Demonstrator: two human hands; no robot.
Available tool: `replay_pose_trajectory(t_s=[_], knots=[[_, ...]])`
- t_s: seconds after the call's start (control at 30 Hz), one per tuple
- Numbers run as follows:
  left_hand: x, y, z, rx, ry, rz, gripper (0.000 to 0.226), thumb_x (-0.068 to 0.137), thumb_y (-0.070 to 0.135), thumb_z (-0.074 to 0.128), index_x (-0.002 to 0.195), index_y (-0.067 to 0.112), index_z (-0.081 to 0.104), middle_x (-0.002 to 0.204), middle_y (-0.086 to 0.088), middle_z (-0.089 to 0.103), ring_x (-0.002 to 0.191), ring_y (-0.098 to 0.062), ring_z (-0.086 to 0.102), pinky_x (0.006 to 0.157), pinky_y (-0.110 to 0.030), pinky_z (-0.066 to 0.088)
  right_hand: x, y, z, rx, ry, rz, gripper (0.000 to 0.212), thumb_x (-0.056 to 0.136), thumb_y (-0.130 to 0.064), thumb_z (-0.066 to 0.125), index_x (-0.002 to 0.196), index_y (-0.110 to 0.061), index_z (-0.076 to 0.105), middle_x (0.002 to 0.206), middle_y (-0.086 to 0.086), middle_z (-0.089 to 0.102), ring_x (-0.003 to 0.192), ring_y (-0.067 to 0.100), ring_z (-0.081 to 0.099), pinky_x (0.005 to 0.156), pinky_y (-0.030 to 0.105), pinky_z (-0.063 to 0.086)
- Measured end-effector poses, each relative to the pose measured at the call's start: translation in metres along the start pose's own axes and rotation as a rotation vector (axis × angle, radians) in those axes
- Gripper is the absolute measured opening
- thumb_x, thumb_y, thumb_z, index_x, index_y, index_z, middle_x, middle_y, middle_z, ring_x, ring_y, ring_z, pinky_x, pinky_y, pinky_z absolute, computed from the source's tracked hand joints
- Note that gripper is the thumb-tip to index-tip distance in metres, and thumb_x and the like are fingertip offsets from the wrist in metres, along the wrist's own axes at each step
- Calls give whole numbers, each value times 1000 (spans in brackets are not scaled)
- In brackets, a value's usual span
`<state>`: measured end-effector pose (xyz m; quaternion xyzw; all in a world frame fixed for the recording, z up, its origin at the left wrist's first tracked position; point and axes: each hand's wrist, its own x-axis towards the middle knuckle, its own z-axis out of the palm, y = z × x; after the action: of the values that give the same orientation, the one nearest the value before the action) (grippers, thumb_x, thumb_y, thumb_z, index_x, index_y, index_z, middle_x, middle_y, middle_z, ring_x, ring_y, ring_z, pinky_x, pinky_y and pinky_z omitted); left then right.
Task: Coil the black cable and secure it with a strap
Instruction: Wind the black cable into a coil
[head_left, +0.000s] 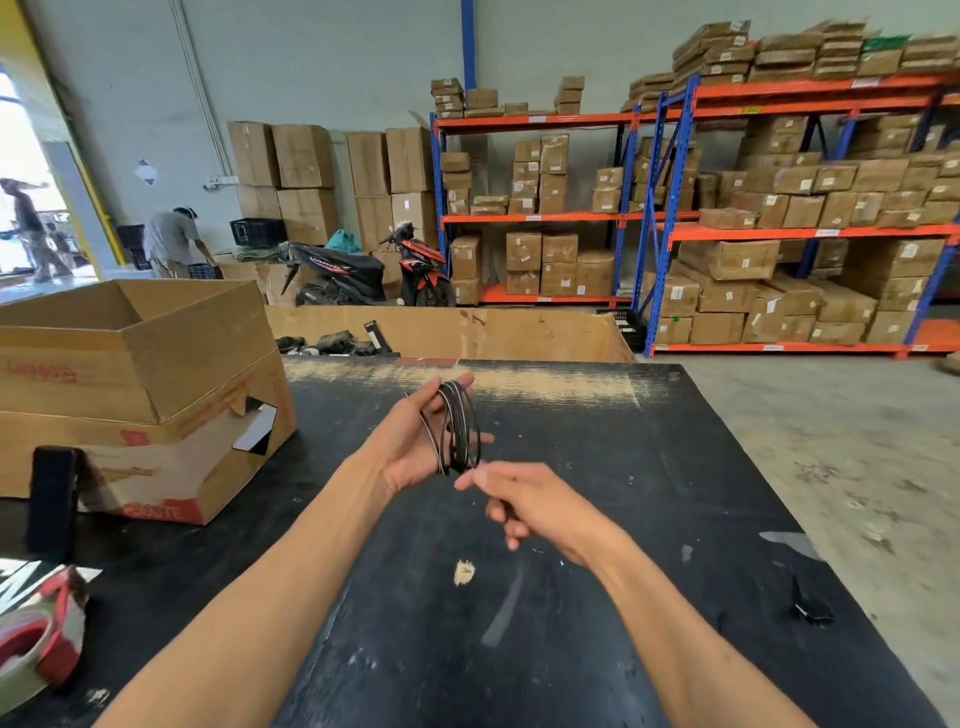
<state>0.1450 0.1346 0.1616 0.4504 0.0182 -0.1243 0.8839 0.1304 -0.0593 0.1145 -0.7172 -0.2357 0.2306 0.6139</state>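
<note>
The black cable (457, 431) is wound in several loops around the left hand (415, 441), held above the black bench (649, 467); the coil's long axis runs from thumb down to the lower fingers, standing nearly upright. That hand's fingers lie fairly straight, palm up, carrying the loops. The right hand (524, 501), just below the coil, is blurred with fingers curled; whether it pinches the cable's end cannot be told. Left stand stacked cardboard boxes (140, 374) with unreadable red print. A tape roll (36, 634) lies near the bench's left edge.

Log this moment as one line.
stage: coiling | left hand: open, cable coil looped around it | right hand: pinching cable | strap: not seen
</note>
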Motion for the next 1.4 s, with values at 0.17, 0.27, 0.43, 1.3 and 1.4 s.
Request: replay_pose_trajectory(t_s=[0.17,0.27,0.43,1.3,1.4], knots=[[-5,11,8,-11,-221,0,46,103,45,38,137,22,60,150,3,52,128,-58,47,98,-81,30,-5,33,-2,104,-13,126,42,89,-60,67,98,-21,80,63,-9,49,48,8,34,52,23,46],[-11,12,9,-22,-372,-27,48,103,43,39,143,21,53,153,-2,49,131,-58,44,100,-81,26,-7,40,-18,57,76,198,43,76,-63,79,82,-20,81,60,-9,49,47,8,35,52,23,43],[-22,2,10,14,-569,-160,47,105,44,34,141,23,54,158,-13,39,99,-42,71,108,-75,25,-4,32,-49,101,256,215,33,71,-47,90,78,-17,79,63,-6,51,46,8,38,51,23,45],[-7,-54,0,142,-181,-169,89,68,93,49,41,10,31,31,-7,30,24,-16,12,38,-21,12,14,-2,-7,-120,424,-73,38,104,-50,46,81,-23,60,81,1,69,81,12,59,76,33,44],[-6,-55,0,124,-127,-151,92,61,100,40,43,10,31,33,-7,31,23,-15,16,39,-20,10,15,0,-3,-109,482,-71,38,104,-50,43,77,-26,55,66,-14,63,72,8,62,72,33,44]])
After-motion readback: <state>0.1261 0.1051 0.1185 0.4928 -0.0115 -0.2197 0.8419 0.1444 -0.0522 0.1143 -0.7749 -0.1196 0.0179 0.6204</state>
